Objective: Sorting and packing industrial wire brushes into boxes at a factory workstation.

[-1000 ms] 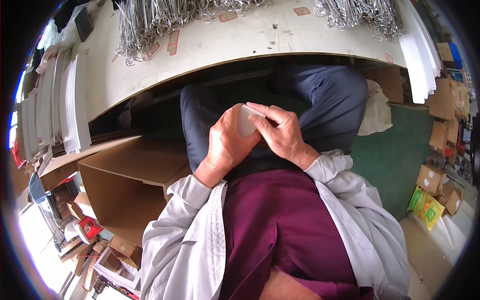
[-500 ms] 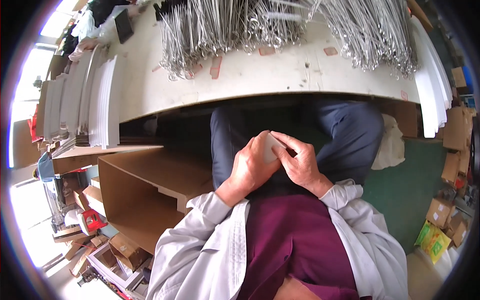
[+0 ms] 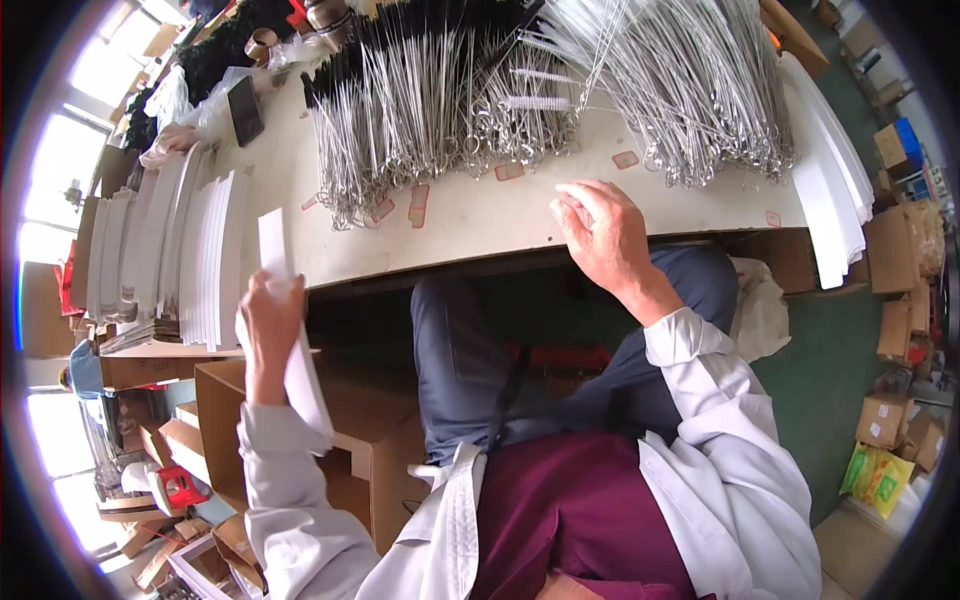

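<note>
On the left, my left hand (image 3: 270, 325) is closed around a long, narrow white carton (image 3: 307, 385), which slants past the table's front edge. My right hand (image 3: 605, 235) is over the front edge of the table, with nothing in it; its fingers are loosely bent and apart from the thumb. Just beyond it lie bundles of wire brushes: a large bundle (image 3: 700, 100) at the right and another bundle (image 3: 390, 120) at the middle left. Their ring-shaped ends face me, and black bristles show at the far ends of the left bundle.
Upright white cardboard pieces (image 3: 208, 265) stand in a row at the table's left end. More long white cartons (image 3: 835, 190) lie at its right end. A dark phone-like slab (image 3: 244, 110) rests at the back left. An open brown cardboard box (image 3: 365, 400) stands below, left of my legs.
My hands have parted from a small white piece they held together over my lap. The left moved left and now grips the long carton; the right rose to the table edge.
</note>
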The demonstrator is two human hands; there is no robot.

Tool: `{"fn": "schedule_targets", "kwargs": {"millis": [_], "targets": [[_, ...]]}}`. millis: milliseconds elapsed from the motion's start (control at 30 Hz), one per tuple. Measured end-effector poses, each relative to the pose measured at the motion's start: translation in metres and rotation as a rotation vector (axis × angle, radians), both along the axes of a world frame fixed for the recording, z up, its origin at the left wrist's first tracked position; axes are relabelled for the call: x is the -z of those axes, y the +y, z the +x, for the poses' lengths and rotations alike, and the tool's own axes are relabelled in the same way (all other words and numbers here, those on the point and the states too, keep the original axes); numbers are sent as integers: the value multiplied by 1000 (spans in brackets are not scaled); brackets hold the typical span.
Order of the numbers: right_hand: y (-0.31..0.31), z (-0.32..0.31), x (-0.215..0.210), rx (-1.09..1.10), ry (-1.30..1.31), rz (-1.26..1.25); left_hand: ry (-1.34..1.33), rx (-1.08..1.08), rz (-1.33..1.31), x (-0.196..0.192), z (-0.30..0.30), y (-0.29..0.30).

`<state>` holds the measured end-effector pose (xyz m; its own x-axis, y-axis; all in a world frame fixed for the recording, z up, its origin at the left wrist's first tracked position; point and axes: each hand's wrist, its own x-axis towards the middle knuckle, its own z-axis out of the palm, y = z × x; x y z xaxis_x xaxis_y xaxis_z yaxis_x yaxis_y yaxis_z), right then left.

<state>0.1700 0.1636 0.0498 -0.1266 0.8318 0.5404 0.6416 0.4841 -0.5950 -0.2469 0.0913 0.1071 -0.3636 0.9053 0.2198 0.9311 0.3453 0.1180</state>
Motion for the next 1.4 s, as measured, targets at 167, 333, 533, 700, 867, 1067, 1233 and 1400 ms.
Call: {"fn": "schedule_targets", "kwargs": {"millis": [167,333,533,700,867,1067,1233,1400], "targets": [[9,-7,13,-22,-3,22,119,-51,-53,21,-85,70],[10,-6,16,-17,48,30,166,-79,62,5,-77,103],[29,8,1,27,241,-295,-185,518,186,-17,74,87],[69,16,-14,99,326,-38,-299,707,156,3,158,102],[89,40,-18,229,354,-90,-279,628,10,19,189,146],[85,42,-10,133,358,72,-265,552,-61,20,196,162],[79,27,-26,106,370,-11,-236,552,-40,17,188,164],[85,35,-23,92,362,-167,-570,437,-272,6,182,183]]}}
